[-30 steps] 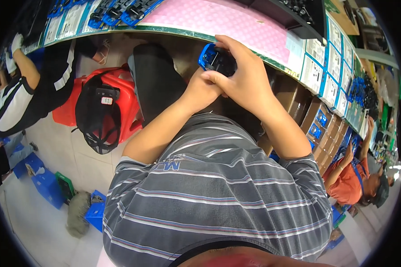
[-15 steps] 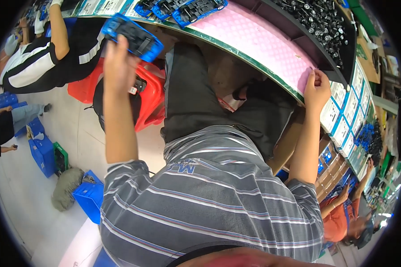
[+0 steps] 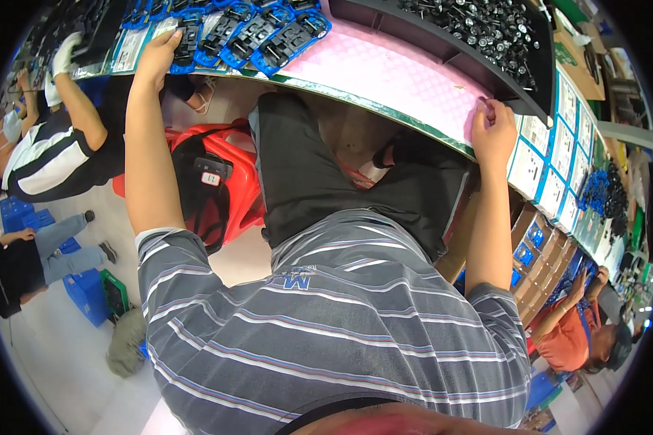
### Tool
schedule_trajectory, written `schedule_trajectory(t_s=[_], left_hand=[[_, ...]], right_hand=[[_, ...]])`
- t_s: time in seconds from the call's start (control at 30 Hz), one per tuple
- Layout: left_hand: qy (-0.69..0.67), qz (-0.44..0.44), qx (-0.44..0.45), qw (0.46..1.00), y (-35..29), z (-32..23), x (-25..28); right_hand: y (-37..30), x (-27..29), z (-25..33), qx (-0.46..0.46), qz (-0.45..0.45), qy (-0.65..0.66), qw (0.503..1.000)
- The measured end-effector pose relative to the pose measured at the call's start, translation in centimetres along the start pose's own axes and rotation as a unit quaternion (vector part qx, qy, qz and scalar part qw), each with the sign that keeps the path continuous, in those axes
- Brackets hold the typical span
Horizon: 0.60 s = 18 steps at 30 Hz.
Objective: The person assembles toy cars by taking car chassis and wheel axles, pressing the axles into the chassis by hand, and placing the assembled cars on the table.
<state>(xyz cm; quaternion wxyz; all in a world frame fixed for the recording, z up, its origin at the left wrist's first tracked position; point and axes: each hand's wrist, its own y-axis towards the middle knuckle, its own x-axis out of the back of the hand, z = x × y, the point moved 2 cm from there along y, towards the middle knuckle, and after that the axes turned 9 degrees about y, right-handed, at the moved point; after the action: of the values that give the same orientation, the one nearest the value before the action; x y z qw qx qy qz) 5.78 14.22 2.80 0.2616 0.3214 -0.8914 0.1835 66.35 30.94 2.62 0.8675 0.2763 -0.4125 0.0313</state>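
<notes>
My left hand (image 3: 157, 59) is at the table's front edge on the left, its thumb on a blue toy car body with a black underside (image 3: 186, 45). This car lies at the left end of a row of similar upturned toy cars (image 3: 286, 45), where small wheels show on the nearest ones. My right hand (image 3: 495, 129) rests at the right end of the pink padded mat (image 3: 392, 80), by the corner of a black tray (image 3: 442, 51). Its fingers are curled together, and whatever they hold is hidden.
Many small black wheels on pins (image 3: 497, 36) fill the black tray. Printed sheets (image 3: 548, 159) cover the table on the right. A red stool (image 3: 243, 192) stands below on the left. Co-workers sit on both sides; a white-gloved hand (image 3: 67, 52) is at the far left.
My left hand has carried the blue toy car from above the stool up and left onto the table, at the row's end. My right hand stays curled by the tray corner. The view has shifted.
</notes>
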Motion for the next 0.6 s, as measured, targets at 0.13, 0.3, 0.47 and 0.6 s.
schedule_trajectory(t_s=[0.13, 0.3, 0.47, 0.6], left_hand=[[0.041, -0.038, -0.029, 0.998, 0.8, 0.6, -0.5], [0.288, -0.192, -0.130, 0.929, -1.5, -0.9, 0.2], [0.285, -0.300, -0.268, 0.870, -10.9, -4.8, -2.8], [0.169, -0.212, -0.279, 0.921, -19.6, -4.3, -11.0]], right_hand=[[0.2, -0.2, 0.4, 0.003, 0.002, 0.010, 1.000], [0.4, -0.1, -0.1, -0.001, 0.004, 0.011, 1.000], [-1.0, 1.1, -0.4, 0.096, 0.016, 0.013, 0.995], [-3.3, 4.9, -0.9, 0.101, 0.057, -0.016, 0.993]])
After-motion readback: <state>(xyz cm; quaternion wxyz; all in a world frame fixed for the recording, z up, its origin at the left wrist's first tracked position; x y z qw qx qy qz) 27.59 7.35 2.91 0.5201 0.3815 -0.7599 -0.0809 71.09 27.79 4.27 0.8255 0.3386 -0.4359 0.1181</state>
